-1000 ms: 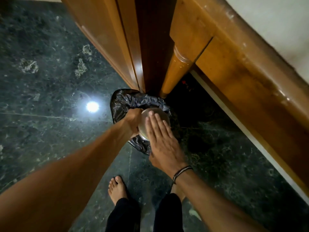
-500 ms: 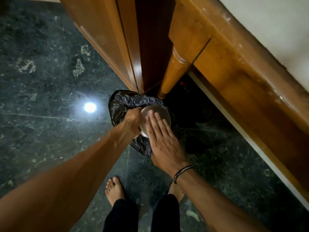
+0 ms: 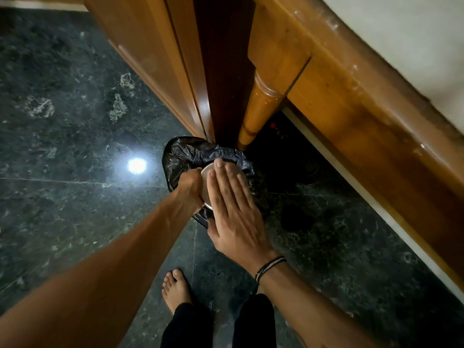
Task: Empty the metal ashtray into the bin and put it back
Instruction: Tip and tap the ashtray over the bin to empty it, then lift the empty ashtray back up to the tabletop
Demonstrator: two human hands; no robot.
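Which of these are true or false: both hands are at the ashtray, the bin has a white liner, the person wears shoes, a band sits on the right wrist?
1. Both hands are at the metal ashtray. True: the left hand grips its side, the right hand lies flat on its upturned bottom.
2. The bin has a white liner. False: the liner is black.
3. The person wears shoes. False: the visible foot is bare.
4. A band sits on the right wrist. True.
5. The ashtray is back on a table. False: it is held over the bin.
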